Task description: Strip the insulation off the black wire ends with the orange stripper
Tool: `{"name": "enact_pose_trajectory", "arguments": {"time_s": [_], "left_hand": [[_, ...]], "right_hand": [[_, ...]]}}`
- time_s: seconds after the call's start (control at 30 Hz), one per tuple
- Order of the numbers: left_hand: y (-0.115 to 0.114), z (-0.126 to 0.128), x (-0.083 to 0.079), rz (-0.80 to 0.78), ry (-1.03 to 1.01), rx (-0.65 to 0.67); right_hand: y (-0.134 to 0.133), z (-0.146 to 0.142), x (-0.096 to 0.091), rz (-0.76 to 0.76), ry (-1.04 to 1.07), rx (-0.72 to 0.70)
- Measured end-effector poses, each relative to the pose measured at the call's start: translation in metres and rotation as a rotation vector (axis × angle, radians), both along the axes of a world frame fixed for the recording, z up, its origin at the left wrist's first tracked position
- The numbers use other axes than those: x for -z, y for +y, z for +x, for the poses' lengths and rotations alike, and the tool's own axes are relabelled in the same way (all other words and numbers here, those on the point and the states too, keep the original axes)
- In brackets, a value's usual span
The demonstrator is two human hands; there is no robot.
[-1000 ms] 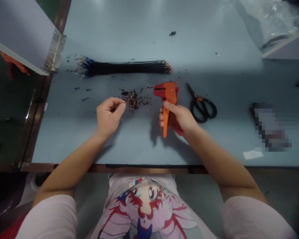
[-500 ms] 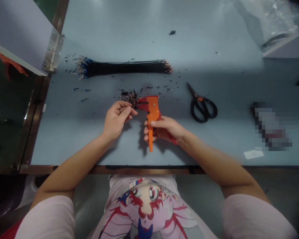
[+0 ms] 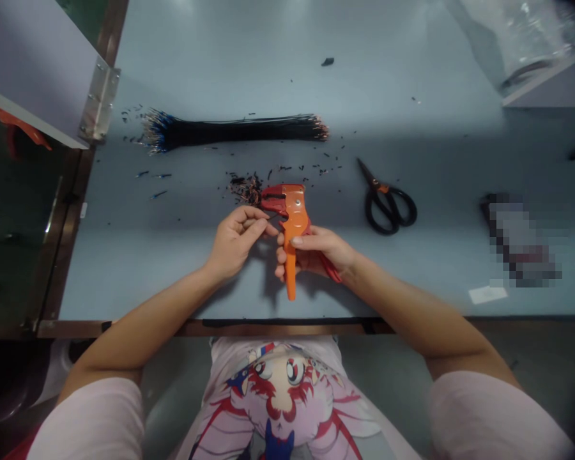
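Note:
My right hand [image 3: 323,250] is wrapped around an orange and red wire stripper [image 3: 294,220], its thumb on the orange handle. The red jaws point left, and the red lever shows below the palm. Close beside the jaws, my left hand [image 3: 239,239] is closed in a pinch. A thin black wire [image 3: 271,218] shows at its fingertips, just under the red jaws; most of it is hidden. Beyond the left hand lies a pile of black and copper wire scraps [image 3: 244,188]. Farther back rests a bundle of black wires [image 3: 239,129], with blue terminals at the left and bare copper ends at the right.
Black-handled scissors [image 3: 388,201] lie right of the stripper. A blurred-out object [image 3: 522,239] and a white paper slip [image 3: 487,294] are farther right. Loose blue-ended pieces [image 3: 158,194] lie at the left. A clear plastic bag [image 3: 531,38] sits at the back right.
My left hand has moved right and slightly toward me, from the scrap pile to below the stripper's jaws. The lever has swung a little away from the orange handle.

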State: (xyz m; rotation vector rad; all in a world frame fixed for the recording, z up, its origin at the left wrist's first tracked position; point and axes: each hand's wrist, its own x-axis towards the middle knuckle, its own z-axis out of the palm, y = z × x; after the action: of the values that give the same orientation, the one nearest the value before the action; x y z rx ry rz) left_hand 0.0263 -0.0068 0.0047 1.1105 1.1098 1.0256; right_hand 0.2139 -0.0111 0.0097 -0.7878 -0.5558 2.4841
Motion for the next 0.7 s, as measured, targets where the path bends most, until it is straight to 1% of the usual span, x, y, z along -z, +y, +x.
{"name": "enact_pose_trajectory", "arguments": {"time_s": [0.07, 0.17, 0.23, 0.4, 0.53, 0.7], "left_hand": [[-0.002, 0.001, 0.001, 0.018, 0.015, -0.009], [-0.004, 0.002, 0.002, 0.092, 0.092, -0.045], [-0.006, 0.003, 0.002, 0.107, 0.132, -0.048], [-0.009, 0.006, 0.000, 0.013, 0.064, -0.023], [-0.010, 0.008, -0.001, 0.028, 0.006, -0.024], [-0.012, 0.007, -0.002, 0.058, 0.038, 0.000]], "right_hand": [[-0.001, 0.000, -0.001, -0.001, 0.001, -0.004], [-0.003, -0.001, -0.003, -0.014, 0.020, -0.027], [-0.004, -0.001, -0.004, -0.013, 0.050, -0.030], [-0.007, 0.000, -0.003, 0.003, 0.128, -0.034], [-0.008, 0.000, -0.001, 0.036, 0.186, -0.072], [-0.010, 0.000, -0.002, 0.051, 0.191, -0.070]]}}
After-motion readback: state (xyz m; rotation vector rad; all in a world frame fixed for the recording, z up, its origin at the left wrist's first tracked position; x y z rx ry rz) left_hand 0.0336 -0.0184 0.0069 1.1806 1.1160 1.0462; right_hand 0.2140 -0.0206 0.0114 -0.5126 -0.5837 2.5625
